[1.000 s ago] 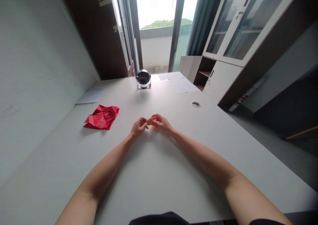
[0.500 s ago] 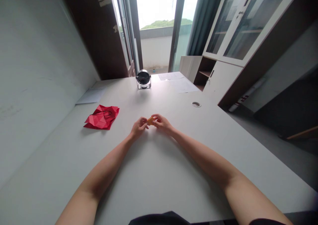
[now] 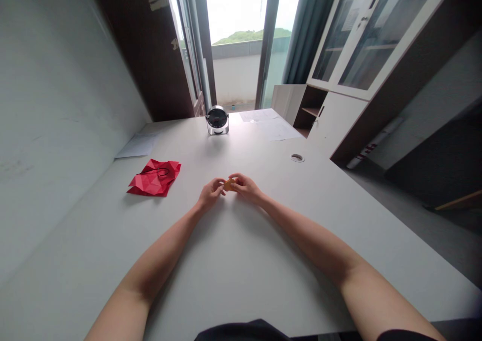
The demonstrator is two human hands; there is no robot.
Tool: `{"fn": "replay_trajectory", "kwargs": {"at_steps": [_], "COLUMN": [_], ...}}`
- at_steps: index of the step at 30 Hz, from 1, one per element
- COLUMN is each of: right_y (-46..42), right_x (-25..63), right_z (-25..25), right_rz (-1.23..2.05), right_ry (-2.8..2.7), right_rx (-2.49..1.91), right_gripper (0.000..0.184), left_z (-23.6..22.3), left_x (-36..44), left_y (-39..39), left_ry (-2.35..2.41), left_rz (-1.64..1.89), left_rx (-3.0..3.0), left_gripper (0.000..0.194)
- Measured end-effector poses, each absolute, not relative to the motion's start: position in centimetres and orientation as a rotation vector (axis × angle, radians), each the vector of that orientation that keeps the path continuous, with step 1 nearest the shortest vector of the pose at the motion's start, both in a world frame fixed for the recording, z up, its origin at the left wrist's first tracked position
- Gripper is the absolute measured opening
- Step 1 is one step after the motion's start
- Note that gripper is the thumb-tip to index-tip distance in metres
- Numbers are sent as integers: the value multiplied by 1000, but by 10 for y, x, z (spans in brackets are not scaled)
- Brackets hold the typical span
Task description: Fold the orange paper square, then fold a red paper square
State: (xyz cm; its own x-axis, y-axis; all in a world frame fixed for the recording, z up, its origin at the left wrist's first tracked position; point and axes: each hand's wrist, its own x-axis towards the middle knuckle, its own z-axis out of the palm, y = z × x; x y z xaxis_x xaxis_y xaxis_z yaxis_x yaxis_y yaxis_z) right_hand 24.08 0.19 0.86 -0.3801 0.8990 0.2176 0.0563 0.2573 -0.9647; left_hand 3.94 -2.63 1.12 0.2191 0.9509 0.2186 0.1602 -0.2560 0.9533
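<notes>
A small flat orange piece is between my hands, just above the white table; its exact kind is too small to make out. My left hand pinches its left edge with curled fingers. On the opposite side my right hand grips it between thumb and fingers, covering part of it. To the left lies a creased red sheet with a thin dark cord on top, apart from both hands.
A round black device on a silver stand is at the table's far edge. Papers lie at the back right, another sheet by the left wall. A white-rimmed ring, perhaps a cable hole, sits at right. Cabinets stand beyond.
The orange piece has turned slightly in my fingers and shows a little differently. Both hands have stayed in nearly the same place.
</notes>
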Motion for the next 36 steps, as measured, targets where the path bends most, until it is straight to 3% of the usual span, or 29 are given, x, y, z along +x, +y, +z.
{"fn": "replay_trajectory", "kwargs": {"at_steps": [10,24,31,36], "right_y": [2,-5,-7,-8], "right_x": [241,243,241,241], "right_z": [9,19,19,22], "right_rz": [1189,1030,1128,1114], "right_ry": [-1719,-1860,-1790,-1818], "right_rx": [-944,-1035,-1032,-1040], "right_gripper": [47,33,40,35], "left_z": [12,17,19,20], "left_x": [40,40,40,41], "left_y": [-27,-30,-31,-32], "left_ry": [1092,1142,1149,1146], "left_rz": [1134,1104,1112,1102], "left_rx": [1626,1656,1645,1642], "left_gripper": [25,22,22,22]}}
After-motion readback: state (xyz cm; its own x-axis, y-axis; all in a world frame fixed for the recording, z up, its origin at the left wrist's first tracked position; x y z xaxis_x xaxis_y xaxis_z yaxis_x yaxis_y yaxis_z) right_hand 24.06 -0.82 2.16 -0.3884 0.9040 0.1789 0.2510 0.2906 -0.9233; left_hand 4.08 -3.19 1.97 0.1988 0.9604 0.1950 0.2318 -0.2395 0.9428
